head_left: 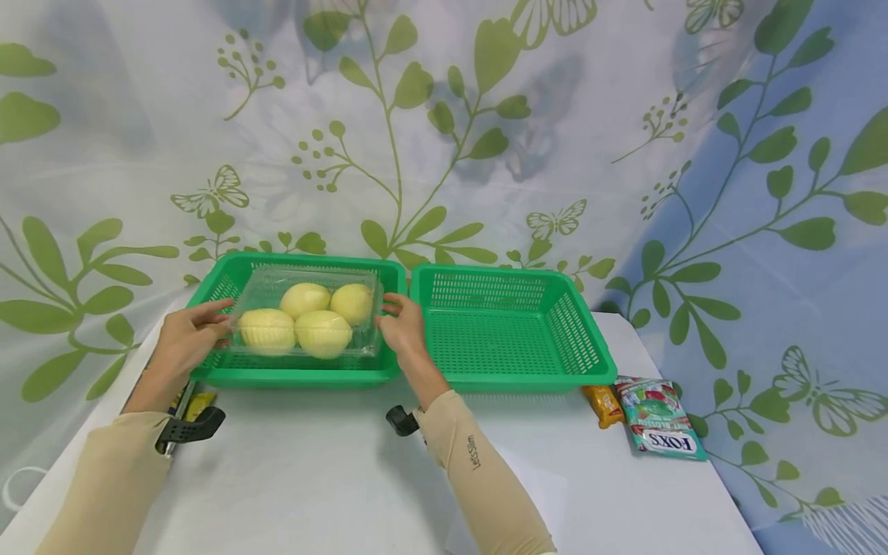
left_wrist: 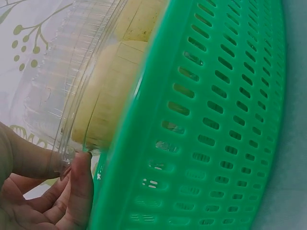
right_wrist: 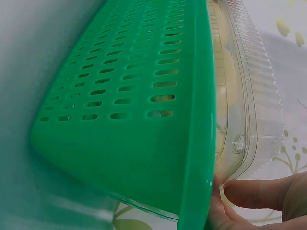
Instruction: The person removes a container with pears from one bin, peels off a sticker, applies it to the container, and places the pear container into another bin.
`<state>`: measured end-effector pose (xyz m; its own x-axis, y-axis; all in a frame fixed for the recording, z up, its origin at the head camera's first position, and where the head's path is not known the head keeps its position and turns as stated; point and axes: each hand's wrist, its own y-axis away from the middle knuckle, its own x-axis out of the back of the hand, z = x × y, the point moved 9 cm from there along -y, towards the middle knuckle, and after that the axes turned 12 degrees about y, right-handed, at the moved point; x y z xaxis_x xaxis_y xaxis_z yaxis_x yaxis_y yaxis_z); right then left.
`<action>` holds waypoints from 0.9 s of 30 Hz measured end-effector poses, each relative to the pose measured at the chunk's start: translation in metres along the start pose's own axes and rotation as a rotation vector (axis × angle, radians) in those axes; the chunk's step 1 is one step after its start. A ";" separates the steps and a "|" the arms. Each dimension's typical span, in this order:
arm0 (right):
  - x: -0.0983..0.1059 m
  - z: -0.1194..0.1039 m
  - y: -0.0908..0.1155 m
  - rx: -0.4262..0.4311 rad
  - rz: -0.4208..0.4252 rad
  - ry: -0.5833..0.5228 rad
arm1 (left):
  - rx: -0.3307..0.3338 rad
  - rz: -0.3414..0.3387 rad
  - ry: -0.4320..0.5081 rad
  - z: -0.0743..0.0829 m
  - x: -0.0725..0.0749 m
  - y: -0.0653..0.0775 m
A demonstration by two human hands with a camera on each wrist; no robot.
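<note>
A clear plastic clamshell box with several yellow fruits inside is at the top of the left green basket. My left hand holds the box's left end; in the left wrist view its fingers and thumb pinch the plastic rim, beside the basket edge. On the opposite end, my right hand pinches the box's corner between thumb and fingers, as the right wrist view shows. The box's lower part is hidden behind the basket wall.
A second green basket stands right beside the first. To its right on the white table lie a small orange packet and a FOX'S candy bag. A yellow wrapper shows partly behind my left wrist. A patterned curtain hangs behind.
</note>
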<state>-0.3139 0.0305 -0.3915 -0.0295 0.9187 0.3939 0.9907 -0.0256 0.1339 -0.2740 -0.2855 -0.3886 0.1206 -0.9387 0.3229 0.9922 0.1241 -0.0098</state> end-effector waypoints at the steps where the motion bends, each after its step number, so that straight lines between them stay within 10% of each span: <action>1: 0.000 0.000 0.000 -0.001 -0.004 -0.008 | 0.000 0.000 0.002 0.000 0.000 0.000; 27: 0.003 0.005 -0.003 -0.025 -0.037 -0.117 | -0.018 -0.002 0.016 0.006 -0.004 -0.002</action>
<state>-0.3159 0.0351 -0.3949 -0.0487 0.9589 0.2796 0.9854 0.0004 0.1700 -0.2765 -0.2800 -0.3839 0.1185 -0.9442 0.3072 0.9929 0.1161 -0.0262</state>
